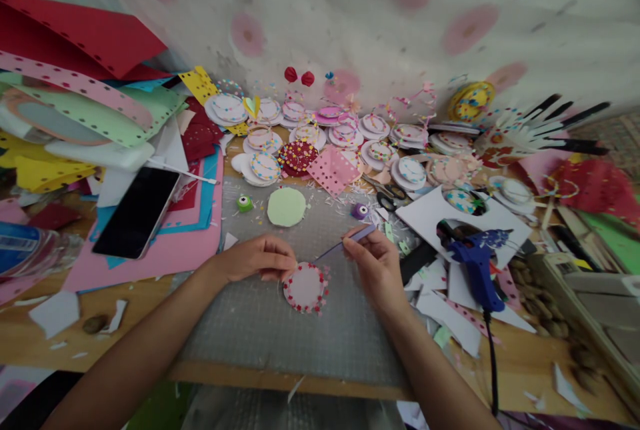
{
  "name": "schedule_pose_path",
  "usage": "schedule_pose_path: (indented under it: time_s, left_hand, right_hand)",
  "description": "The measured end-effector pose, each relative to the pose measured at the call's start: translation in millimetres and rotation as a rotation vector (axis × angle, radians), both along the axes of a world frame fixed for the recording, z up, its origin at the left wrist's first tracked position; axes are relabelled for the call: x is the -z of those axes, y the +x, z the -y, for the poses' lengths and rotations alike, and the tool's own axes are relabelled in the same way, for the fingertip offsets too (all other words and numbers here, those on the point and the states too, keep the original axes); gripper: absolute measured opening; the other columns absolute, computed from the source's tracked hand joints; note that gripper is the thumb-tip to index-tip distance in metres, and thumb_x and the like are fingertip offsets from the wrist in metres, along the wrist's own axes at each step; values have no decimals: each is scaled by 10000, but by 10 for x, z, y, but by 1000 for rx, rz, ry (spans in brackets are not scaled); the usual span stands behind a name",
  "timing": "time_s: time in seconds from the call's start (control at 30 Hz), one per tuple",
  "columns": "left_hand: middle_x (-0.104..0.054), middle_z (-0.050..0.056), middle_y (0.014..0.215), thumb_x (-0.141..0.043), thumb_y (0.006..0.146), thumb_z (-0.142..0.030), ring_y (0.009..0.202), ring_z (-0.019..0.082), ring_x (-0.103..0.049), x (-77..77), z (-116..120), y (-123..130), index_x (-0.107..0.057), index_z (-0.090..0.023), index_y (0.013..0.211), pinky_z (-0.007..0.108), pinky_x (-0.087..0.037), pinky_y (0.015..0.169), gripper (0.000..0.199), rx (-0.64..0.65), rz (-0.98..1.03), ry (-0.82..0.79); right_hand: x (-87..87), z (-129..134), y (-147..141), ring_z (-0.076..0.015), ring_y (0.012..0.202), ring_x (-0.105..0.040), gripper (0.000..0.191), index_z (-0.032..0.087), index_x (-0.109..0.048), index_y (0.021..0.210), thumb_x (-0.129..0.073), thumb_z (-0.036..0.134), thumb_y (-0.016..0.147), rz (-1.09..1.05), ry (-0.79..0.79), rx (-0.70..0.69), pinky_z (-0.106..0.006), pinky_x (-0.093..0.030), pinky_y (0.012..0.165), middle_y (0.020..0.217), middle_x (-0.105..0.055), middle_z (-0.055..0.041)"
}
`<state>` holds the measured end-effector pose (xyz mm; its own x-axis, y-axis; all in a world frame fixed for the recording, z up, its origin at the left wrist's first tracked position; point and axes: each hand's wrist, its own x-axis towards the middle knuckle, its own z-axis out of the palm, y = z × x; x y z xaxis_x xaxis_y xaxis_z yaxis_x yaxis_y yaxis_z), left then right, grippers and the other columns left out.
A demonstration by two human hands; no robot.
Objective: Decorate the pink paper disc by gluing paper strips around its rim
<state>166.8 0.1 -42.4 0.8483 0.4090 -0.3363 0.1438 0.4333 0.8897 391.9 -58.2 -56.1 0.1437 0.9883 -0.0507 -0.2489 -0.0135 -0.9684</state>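
Note:
Between my hands, a round pale pink paper piece (305,287) edged with small red and pink shapes is over the grey cutting mat (250,343). My left hand (266,257) pinches its upper left edge, fingertips closed. My right hand (373,260) grips a slim purple tool (359,233), whose thin pointed end reaches down-left to just above the round piece. Behind them lies a light green paper disc (286,207), with a green punch (245,203) to its left and a purple punch (359,211) to its right.
Many decorated paper rounds (374,126) line the back. At left are a phone (136,211), coloured sheets (150,270) and a plastic bottle (37,250). Scissors (387,193), a blue glue gun (477,267) with its cord and paper scraps (450,320) lie at right.

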Motion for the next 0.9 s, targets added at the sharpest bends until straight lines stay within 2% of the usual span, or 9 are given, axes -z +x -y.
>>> schedule_pose_path:
  time_s: [0.67, 0.9]
  left_hand:
    - [-492, -27, 529, -613, 814, -374, 400, 48, -332, -11, 1, 14, -583, -114, 608, 197, -190, 388, 332, -2, 3, 5]
    - [-490, -25, 518, -609, 815, -378, 395, 50, -331, 1, -2, 3, -586, -114, 610, 196, -186, 380, 335, 10, -1, 23]
  right_hand:
    - [-23, 9, -5, -130, 592, -468, 90, 232, -683, 768, -731, 307, 754, 26, 15, 10, -267, -364, 550, 657, -567, 13]
    - [-46, -27, -12, -124, 595, -462, 136, 228, -682, 784, -748, 325, 714, -68, -48, 73, -267, -360, 575, 668, -559, 17]
